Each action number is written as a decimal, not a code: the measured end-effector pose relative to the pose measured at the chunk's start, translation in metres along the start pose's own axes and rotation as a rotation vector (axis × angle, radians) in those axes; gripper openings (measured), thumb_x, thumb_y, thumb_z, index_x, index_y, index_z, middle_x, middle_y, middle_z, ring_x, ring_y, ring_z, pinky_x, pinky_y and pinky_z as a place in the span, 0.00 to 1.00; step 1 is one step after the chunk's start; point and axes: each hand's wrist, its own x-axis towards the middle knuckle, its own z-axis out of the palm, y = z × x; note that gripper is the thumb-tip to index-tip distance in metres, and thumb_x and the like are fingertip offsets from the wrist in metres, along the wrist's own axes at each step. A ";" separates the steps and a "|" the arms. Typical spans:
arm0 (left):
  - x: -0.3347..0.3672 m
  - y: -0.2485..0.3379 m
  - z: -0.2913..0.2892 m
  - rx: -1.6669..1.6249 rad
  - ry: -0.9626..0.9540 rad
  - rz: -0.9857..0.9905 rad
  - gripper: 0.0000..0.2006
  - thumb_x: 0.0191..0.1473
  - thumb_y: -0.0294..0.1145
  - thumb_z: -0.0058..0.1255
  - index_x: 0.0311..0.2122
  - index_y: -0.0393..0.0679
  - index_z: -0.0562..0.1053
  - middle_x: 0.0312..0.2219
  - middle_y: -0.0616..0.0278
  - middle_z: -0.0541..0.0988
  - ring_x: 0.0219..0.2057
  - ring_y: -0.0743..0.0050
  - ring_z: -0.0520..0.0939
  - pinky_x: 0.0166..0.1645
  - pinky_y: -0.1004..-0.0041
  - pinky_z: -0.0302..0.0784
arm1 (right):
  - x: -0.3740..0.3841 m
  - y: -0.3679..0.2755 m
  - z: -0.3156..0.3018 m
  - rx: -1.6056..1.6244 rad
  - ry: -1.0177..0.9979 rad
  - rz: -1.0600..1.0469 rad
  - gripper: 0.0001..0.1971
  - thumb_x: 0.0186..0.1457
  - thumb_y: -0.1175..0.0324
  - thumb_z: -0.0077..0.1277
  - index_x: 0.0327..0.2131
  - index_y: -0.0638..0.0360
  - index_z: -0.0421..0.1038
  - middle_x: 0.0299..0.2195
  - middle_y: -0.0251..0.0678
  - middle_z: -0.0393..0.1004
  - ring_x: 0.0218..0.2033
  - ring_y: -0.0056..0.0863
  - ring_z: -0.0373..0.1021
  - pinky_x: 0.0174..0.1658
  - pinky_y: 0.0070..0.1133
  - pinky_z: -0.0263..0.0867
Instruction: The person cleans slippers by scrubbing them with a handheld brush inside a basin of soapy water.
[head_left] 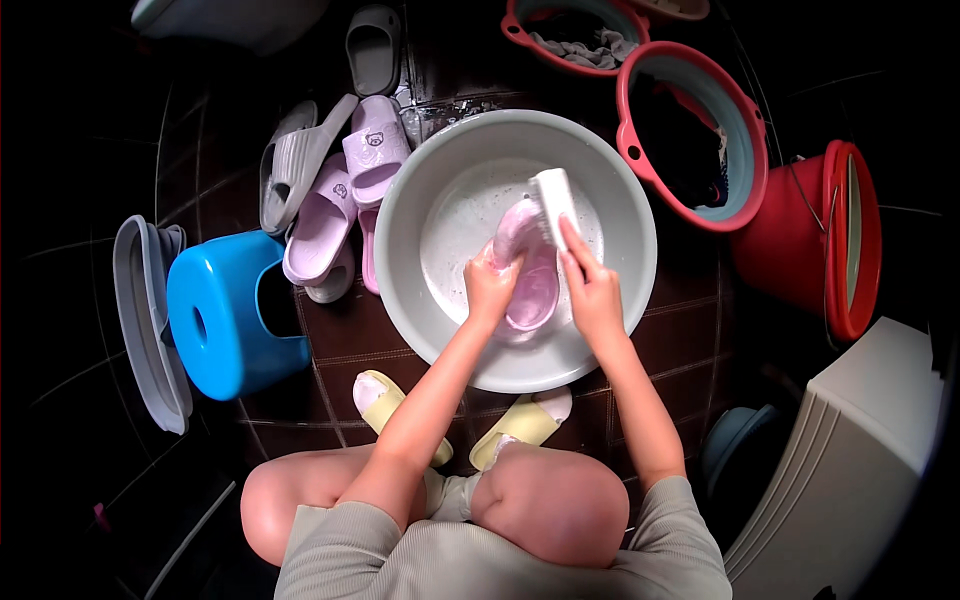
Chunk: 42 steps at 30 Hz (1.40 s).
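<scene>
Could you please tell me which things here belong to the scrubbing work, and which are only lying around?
In use:
pink slipper, in left fingers
white brush, in right fingers
grey basin

Apparently lying around:
blue stool
red bucket
red-rimmed tubs
loose slippers, perhaps also involved

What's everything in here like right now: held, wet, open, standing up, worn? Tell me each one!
Left grip: closed on pink slipper
Pink slipper: wet, held up in the basin
Right grip: closed on brush
Brush: bristles toward the slipper
Basin: open, foamy water inside
Stool: upright
Front tub: open, dark cloth inside
Back tub: open, grey cloth inside
Bucket: upright
Yellow slippers: worn
Lilac slippers: unworn
</scene>
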 end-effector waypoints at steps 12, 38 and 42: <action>-0.009 -0.003 0.003 0.239 0.001 -0.017 0.07 0.44 0.29 0.52 0.31 0.42 0.74 0.20 0.46 0.76 0.26 0.46 0.79 0.30 0.61 0.72 | -0.018 -0.026 -0.012 -0.598 -0.377 -0.118 0.24 0.55 0.67 0.47 0.56 0.33 0.61 0.26 0.40 0.76 0.21 0.44 0.72 0.24 0.30 0.68; 0.002 0.019 0.017 0.322 -0.041 0.031 0.08 0.42 0.29 0.50 0.30 0.38 0.75 0.22 0.47 0.78 0.27 0.48 0.80 0.33 0.60 0.73 | 0.015 0.004 -0.036 -0.408 -0.091 -0.093 0.27 0.53 0.65 0.49 0.56 0.26 0.59 0.12 0.39 0.67 0.14 0.37 0.69 0.18 0.31 0.65; 0.006 0.009 0.006 0.282 -0.074 -0.042 0.10 0.42 0.28 0.50 0.32 0.40 0.75 0.21 0.47 0.77 0.27 0.46 0.79 0.34 0.59 0.74 | -0.008 0.004 -0.019 -0.667 -0.304 -0.271 0.25 0.54 0.64 0.49 0.55 0.23 0.60 0.12 0.38 0.67 0.14 0.36 0.69 0.17 0.30 0.64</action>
